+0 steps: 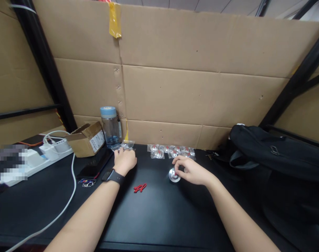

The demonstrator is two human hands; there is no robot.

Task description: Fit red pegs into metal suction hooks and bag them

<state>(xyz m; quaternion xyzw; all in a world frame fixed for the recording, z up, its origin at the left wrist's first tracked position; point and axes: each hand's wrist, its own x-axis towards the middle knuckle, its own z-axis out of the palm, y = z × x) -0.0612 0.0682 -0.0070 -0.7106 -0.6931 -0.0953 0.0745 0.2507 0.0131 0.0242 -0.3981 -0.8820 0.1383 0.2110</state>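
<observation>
My right hand [189,170] pinches a round, shiny metal disc [174,175] with a bit of red at its middle, over the black table [159,217]. Farther left, my left hand [124,161], with a dark watch on the wrist, reaches onto clear plastic packets [126,144]; its fingertips are partly hidden, so its grip cannot be made out. Several clear packets [172,151] with round silver and red pieces lie in rows near the cardboard wall. Between my forearms is a small bunch of red loops [140,188].
A blue-lidded bottle [111,127], an open cardboard box [85,139], a dark phone or case [96,164], keys [87,183] and a white power strip [50,157] with a cable stand left. A black bag [277,154] fills the right. Cardboard [175,87] walls the back.
</observation>
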